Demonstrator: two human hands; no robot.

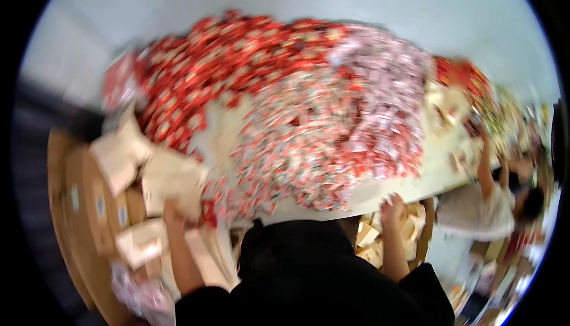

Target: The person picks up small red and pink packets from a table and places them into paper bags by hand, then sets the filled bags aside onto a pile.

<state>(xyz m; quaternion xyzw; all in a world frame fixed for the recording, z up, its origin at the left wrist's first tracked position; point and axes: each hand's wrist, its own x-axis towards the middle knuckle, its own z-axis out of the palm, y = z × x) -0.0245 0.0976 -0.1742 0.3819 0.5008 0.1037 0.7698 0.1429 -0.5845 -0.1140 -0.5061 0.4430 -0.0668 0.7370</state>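
My left hand point(174, 211) is at the near edge of a tan paper bag or carton point(172, 179) on the left; blur hides its fingers, and whether it grips the paper I cannot make out. A small red packet point(208, 214) lies just to its right. At the table's front edge my right hand point(392, 208) is raised with its fingers up and slightly apart, holding nothing visible. Below it, a cardboard box holds several tan paper pieces point(369, 238). Small red, white and silver packets point(297, 139) are heaped in front of me.
Red packets point(219, 59) pile along the back of the white table point(380, 192), with pale pink ones point(389, 70) to their right. Cardboard boxes point(95, 207) and a clear plastic bag point(139, 293) stand at left. A co-worker point(481, 207) reaches over the table at right.
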